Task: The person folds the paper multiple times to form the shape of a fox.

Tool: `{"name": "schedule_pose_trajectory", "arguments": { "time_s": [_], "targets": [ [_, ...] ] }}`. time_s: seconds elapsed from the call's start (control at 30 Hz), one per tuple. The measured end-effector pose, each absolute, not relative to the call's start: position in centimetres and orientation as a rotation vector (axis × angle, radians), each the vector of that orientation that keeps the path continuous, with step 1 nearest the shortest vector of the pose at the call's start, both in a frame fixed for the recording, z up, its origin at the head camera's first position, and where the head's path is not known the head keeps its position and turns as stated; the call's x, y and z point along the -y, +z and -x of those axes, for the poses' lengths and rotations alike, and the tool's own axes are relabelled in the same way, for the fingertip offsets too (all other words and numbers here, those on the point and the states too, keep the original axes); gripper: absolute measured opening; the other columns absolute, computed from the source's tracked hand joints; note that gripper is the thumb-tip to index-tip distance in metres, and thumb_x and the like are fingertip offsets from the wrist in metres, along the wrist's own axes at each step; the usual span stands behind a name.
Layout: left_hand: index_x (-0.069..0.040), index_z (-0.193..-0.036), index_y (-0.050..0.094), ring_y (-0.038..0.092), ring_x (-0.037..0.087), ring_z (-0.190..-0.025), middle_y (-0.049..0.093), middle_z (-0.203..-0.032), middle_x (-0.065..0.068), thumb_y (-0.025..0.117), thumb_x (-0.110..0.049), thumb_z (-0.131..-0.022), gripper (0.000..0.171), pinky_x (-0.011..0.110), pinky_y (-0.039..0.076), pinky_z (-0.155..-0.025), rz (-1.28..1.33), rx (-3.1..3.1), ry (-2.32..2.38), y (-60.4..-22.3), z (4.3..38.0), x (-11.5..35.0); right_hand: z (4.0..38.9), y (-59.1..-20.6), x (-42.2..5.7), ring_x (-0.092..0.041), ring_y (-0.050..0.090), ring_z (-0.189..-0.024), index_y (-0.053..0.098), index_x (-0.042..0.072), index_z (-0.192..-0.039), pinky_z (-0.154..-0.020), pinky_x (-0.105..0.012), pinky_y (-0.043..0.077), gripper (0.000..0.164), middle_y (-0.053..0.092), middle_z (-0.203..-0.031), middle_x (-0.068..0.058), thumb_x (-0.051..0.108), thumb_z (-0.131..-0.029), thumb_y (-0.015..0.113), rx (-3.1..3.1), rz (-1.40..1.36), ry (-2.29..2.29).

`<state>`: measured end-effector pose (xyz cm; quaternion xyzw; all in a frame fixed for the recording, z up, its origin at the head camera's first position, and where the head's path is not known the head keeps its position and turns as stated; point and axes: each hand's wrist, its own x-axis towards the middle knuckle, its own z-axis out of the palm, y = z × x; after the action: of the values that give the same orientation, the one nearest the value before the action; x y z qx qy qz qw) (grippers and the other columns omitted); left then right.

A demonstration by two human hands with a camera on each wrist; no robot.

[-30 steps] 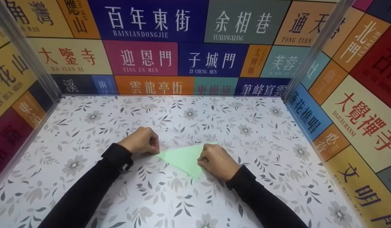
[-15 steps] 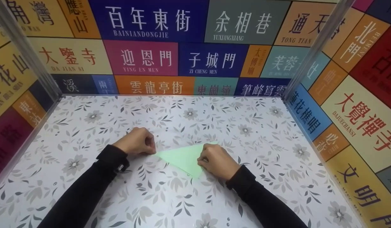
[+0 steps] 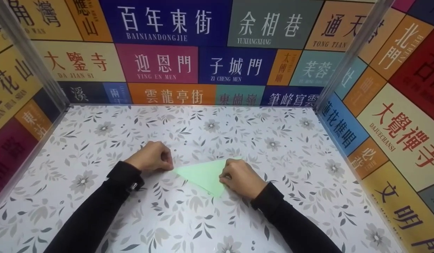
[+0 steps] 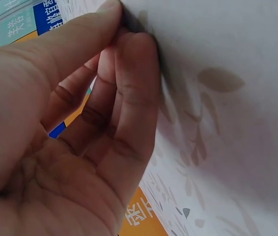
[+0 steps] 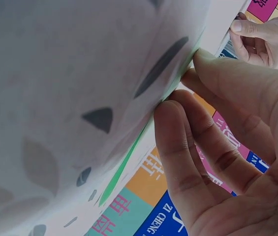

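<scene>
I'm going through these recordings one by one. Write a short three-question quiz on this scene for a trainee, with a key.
1. Which pattern is printed on the tabletop under the paper?
A) Stripes
B) Leaves and flowers
C) Checks

2. True or false: the right hand touches the paper.

3. Fill in the gap: in the head view, the paper's leftmost tip is nearest the fingertips of the person's ... .

Key: 1 B; 2 true; 3 left hand.

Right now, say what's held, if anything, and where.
Cannot tell: the right hand touches the paper at its right side, the left hand is by its left tip; no grip shows clearly.
</scene>
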<state>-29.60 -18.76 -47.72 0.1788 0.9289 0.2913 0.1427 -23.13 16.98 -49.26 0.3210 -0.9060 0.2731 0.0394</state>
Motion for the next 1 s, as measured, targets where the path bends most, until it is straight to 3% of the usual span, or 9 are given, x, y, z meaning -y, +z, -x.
{"name": "schedule_pose_trajectory", "arguments": {
  "time_s": [0.37, 0.67, 1.0],
  "targets": [
    [-0.013, -0.094, 0.087, 0.067, 0.016, -0.078, 0.081, -0.088, 0.003, 0.095, -0.010, -0.093, 0.009, 0.031, 0.056, -0.078, -0.531, -2.728, 0.839, -47.6, 28.7, 18.0, 23.2, -49.5, -17.0, -0.020, 0.076, -0.083, 0.092, 0.004, -0.097, -0.074, -0.029, 0.064, 0.004, 0.078, -0.093, -0.007, 0.003, -0.094, 0.094, 2.767, -0.996, 0.820],
    [-0.014, -0.098, 0.087, 0.074, 0.021, -0.093, 0.085, -0.096, 0.003, 0.091, -0.011, -0.095, 0.006, 0.047, 0.064, -0.100, -0.533, -2.777, 0.845, -46.8, 28.0, 15.3, 23.2, -49.3, -17.0, -0.023, 0.079, -0.086, 0.092, 0.004, -0.098, -0.077, -0.034, 0.068, 0.005, 0.079, -0.095, -0.008, 0.002, -0.094, 0.093, 2.771, -0.979, 0.825],
    [-0.010, -0.107, 0.084, 0.073, 0.022, -0.090, 0.083, -0.099, 0.005, 0.094, -0.018, -0.095, 0.018, 0.045, 0.066, -0.092, -0.608, -2.859, 0.796, -46.8, 27.2, 11.3, 23.2, -49.2, -17.0, -0.023, 0.079, -0.086, 0.092, 0.005, -0.099, -0.078, -0.036, 0.069, 0.005, 0.079, -0.095, -0.007, 0.003, -0.094, 0.093, 2.781, -0.978, 0.815]
  ]
}}
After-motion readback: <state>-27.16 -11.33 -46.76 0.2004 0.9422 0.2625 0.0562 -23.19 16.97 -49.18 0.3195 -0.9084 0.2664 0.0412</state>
